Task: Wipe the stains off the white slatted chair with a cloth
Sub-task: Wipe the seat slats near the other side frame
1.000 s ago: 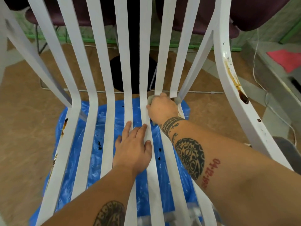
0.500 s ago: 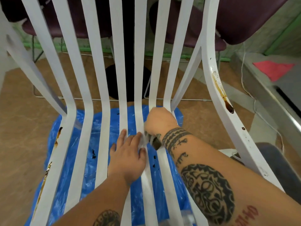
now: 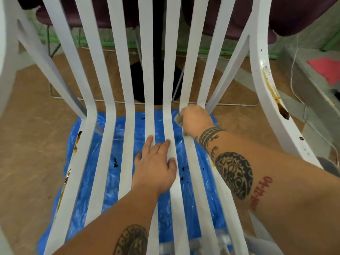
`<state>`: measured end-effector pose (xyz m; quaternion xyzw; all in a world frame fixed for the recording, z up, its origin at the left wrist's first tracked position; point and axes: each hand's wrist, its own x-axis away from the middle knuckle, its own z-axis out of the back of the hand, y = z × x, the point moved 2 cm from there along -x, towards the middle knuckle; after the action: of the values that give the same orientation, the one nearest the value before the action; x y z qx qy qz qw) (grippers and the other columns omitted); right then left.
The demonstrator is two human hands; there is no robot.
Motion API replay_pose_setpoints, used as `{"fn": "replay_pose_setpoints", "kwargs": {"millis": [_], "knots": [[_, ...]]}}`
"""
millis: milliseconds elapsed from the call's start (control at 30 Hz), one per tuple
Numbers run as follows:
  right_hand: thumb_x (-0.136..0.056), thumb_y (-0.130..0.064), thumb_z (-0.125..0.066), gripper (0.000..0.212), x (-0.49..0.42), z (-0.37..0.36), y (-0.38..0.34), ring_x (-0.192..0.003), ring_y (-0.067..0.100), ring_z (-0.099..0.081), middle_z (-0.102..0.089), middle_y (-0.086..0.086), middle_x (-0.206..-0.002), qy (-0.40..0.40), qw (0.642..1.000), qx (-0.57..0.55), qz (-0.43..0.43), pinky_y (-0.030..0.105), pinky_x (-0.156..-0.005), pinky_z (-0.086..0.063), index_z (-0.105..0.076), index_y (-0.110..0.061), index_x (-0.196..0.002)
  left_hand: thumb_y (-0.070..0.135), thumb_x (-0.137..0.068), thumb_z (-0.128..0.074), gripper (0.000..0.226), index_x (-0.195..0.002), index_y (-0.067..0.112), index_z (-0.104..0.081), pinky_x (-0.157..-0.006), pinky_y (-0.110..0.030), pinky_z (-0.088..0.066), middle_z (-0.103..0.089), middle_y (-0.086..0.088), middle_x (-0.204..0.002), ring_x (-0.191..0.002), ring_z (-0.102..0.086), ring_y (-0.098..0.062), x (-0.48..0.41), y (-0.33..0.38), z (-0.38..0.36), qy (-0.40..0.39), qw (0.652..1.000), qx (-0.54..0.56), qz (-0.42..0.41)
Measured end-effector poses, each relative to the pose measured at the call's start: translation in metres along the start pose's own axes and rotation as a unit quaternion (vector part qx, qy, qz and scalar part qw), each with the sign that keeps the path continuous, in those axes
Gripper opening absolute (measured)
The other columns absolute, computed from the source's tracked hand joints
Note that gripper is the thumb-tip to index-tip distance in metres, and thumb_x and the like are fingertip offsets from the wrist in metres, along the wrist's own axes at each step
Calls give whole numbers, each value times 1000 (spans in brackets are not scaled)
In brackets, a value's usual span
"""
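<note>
The white slatted chair [image 3: 110, 116] fills the view, its slats running from the backrest down into the seat. My right hand [image 3: 196, 119] grips a greyish cloth [image 3: 178, 119] against a slat at the bend between seat and back. Flat on the middle seat slats lies my left hand [image 3: 156, 167], fingers straight. A brown stain [image 3: 276, 96] runs down the right armrest and ends in a dark drip. More brown staining [image 3: 73, 150] marks the left seat edge.
A blue plastic sheet [image 3: 114, 173] with dark drips lies on the brown floor under the chair. Dark purple chairs [image 3: 294, 13] stand behind. A grey step with a pink patch [image 3: 325, 69] and a white cable [image 3: 292, 83] are at the right.
My right hand with the cloth slid down the slat toward me, then back up to the bend. My left hand stayed pressed on the seat slats.
</note>
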<state>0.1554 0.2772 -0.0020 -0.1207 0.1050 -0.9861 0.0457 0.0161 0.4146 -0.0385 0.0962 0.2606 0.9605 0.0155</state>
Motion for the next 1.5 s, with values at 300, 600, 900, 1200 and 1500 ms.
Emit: {"fn": "replay_pose_setpoints", "kwargs": {"millis": [300, 600, 900, 1200, 1500], "knots": [[-86, -15, -57, 17, 40, -1, 10, -77, 25, -54, -50, 6, -83, -108, 985, 134, -35, 35, -65, -45, -50, -11, -71, 42, -103, -36, 59, -159, 32, -23, -125, -53, -13, -33, 12, -160, -155, 11, -10, 2, 1, 2, 3, 1000, 6, 5], [-90, -14, -51, 23, 9, 43, 3, -98, 31, -64, -66, 12, -106, -20, 997, 45, -62, 42, -85, -58, -66, -8, -106, 42, -103, -35, 59, -159, 30, -23, -125, -53, -12, -32, 11, -160, -155, 11, -10, 3, 1, 3, 0, 1000, 7, 0], [-91, -7, -51, 28, -13, 20, 5, -91, 22, -60, -58, 9, -117, 59, 974, -175, -130, 24, -76, -53, -58, -13, -117, 42, -102, -37, 59, -159, 31, -24, -125, -51, -11, -34, 12, -159, -155, 13, -9, 1, -1, 0, 7, 1000, 17, -2], [-91, -12, -59, 37, 8, -15, 2, -103, 33, -61, -53, 14, -122, 44, 996, -26, -72, 41, -86, -54, -58, -11, -128, 42, -102, -38, 59, -159, 31, -24, -124, -49, -10, -34, 12, -159, -154, 11, -8, 1, 0, 2, 10, 1000, 22, -2], [-93, -17, -54, 13, 47, -18, -1, -97, 31, -63, -60, 12, -101, -1, 997, 4, -76, 32, -71, -45, -64, -10, -100, 42, -102, -38, 60, -159, 31, -23, -125, -51, -12, -35, 12, -159, -155, 12, -9, 2, -1, 2, 7, 1000, 22, -1]]}}
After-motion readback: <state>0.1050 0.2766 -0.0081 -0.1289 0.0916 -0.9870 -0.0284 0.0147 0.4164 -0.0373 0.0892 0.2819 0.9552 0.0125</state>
